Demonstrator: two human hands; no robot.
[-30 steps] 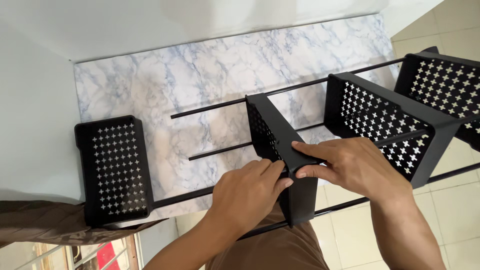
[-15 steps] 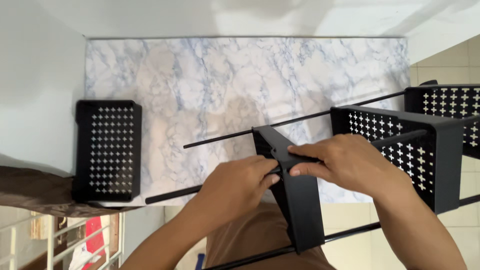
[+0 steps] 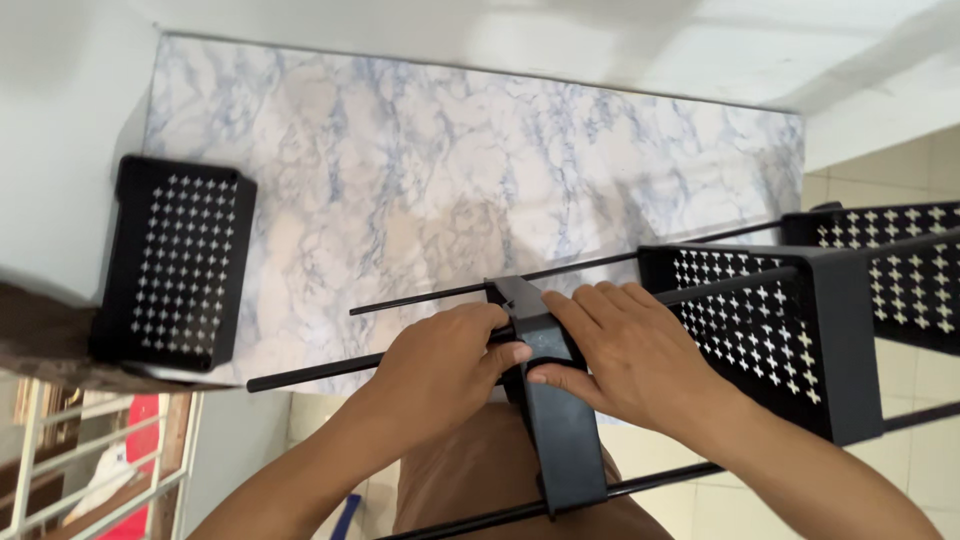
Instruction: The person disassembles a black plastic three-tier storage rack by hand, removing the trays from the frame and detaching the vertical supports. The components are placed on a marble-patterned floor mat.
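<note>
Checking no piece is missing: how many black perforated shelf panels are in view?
4: one apart at left, one under both hands, two on the rods at right. Others may lie off-frame.

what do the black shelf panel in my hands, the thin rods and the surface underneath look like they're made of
Black shelf panel: probably moulded plastic, matte, with cross-shaped cut-outs like the neighbouring perforated panel. Thin black rod: likely painted metal tube, straight and slim. Marble-look surface: blue-veined white, stone or printed sheet; unclear.

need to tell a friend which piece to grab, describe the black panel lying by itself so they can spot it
Start at the marble-patterned surface and go to its left end, by the white wall. There lies a black perforated panel with star-shaped cutouts. Unlike the panel under the left hand and right hand, or the perforated panels at the right, no rods run through it.
</note>
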